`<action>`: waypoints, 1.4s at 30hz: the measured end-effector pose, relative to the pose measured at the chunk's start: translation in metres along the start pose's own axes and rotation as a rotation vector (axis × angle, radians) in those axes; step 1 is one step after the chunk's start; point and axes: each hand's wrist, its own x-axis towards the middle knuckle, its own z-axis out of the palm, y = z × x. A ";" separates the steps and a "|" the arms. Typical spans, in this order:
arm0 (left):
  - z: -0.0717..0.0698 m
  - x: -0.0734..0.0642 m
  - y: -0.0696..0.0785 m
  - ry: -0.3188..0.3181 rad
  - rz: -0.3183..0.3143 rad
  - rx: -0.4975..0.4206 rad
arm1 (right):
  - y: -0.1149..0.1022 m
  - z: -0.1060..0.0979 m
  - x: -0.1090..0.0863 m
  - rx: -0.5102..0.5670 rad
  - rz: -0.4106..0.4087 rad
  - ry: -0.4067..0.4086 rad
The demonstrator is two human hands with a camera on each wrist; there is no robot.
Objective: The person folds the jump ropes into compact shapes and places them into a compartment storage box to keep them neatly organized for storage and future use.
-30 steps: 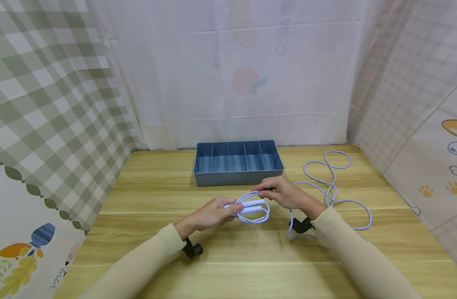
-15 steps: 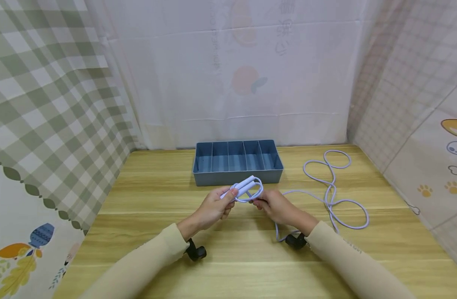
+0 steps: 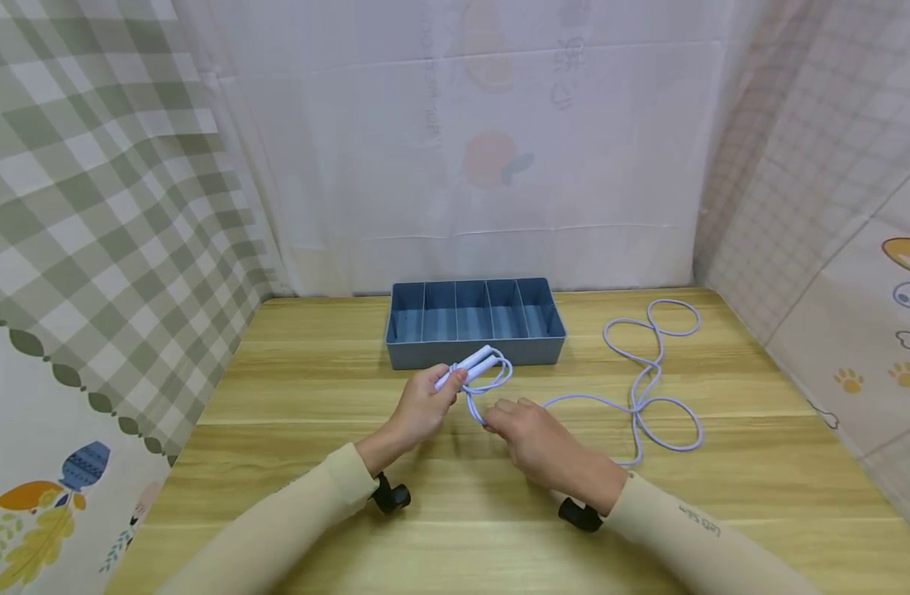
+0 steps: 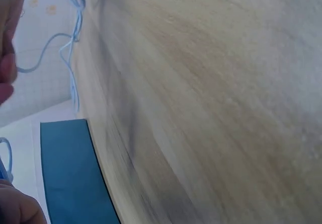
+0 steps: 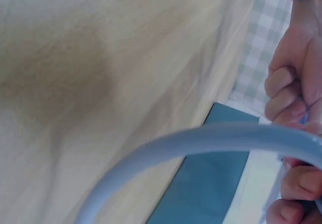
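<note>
My left hand (image 3: 423,405) grips the two white handles (image 3: 478,364) of a jump rope, side by side and tilted up to the right, above the table. Several turns of its pale lilac cord loop around the handles. Just right of and below them, my right hand (image 3: 529,434) holds the cord in curled fingers. From there the loose cord (image 3: 636,405) runs right and lies in wide loops on the table. In the right wrist view, a stretch of cord (image 5: 201,138) arcs close to the camera, with the left hand (image 5: 297,78) at the right edge.
Behind the hands stands a blue-grey box (image 3: 473,351) with several compartments in a row. The wooden table (image 3: 313,347) meets a white curtain (image 3: 395,190) at the back, a checked cloth on the left and a printed cloth on the right.
The handles have tilted upward and shifted slightly left. My right hand has come down from above the handles to below them, drawing cord along; the loose loops on the table have shifted left.
</note>
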 end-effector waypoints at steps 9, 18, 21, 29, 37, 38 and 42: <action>0.002 0.000 -0.003 -0.030 0.040 0.176 | -0.012 -0.007 0.000 -0.065 -0.042 -0.016; 0.002 -0.004 -0.006 -0.093 0.084 0.308 | -0.018 -0.022 0.001 -0.098 -0.071 -0.101; 0.002 -0.008 -0.009 -0.153 0.113 0.351 | -0.015 -0.028 0.003 -0.131 -0.129 -0.069; 0.003 -0.016 -0.010 -0.355 0.207 0.355 | 0.002 -0.048 0.015 -0.126 -0.285 0.023; 0.005 -0.024 -0.007 -0.493 0.316 0.234 | 0.022 -0.057 0.025 -0.053 -0.309 -0.022; 0.005 -0.025 -0.006 -0.503 0.335 0.220 | 0.024 -0.057 0.026 -0.033 -0.306 -0.033; 0.005 -0.027 -0.007 -0.513 0.379 0.171 | 0.032 -0.056 0.028 0.090 -0.247 -0.081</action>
